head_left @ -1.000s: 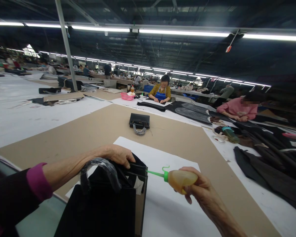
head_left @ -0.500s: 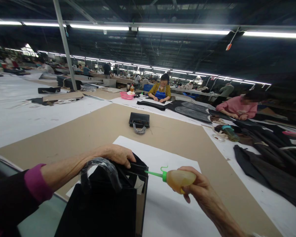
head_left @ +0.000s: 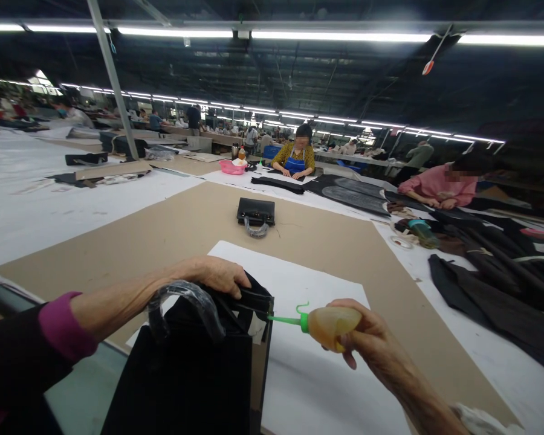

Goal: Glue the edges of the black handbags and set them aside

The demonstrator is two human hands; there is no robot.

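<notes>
A black handbag (head_left: 181, 380) stands close in front of me, its curved handle (head_left: 188, 302) wrapped in clear plastic. My left hand (head_left: 222, 277) reaches behind that handle and grips the bag's upper edge, thumb on the near side. In my right hand (head_left: 362, 329) is a squeeze bottle (head_left: 329, 326) of amber liquid with a green nozzle, held on its side. The nozzle tip touches or nearly touches the bag's right side edge, just below my left hand. Brown lining and a pale patch (head_left: 256, 329) show along that open side.
White paper (head_left: 317, 374) lies under the bag on brown board (head_left: 172, 232). A smaller black handbag (head_left: 256, 211) lies farther off. Dark material pieces (head_left: 489, 302) cover the right side. Two people (head_left: 294, 158) work across the table, near a pink basket (head_left: 233, 167).
The bottle's nozzle tip has shifted slightly down along the bag's side edge. My left hand keeps its grip on the bag. The view has tilted a little downward.
</notes>
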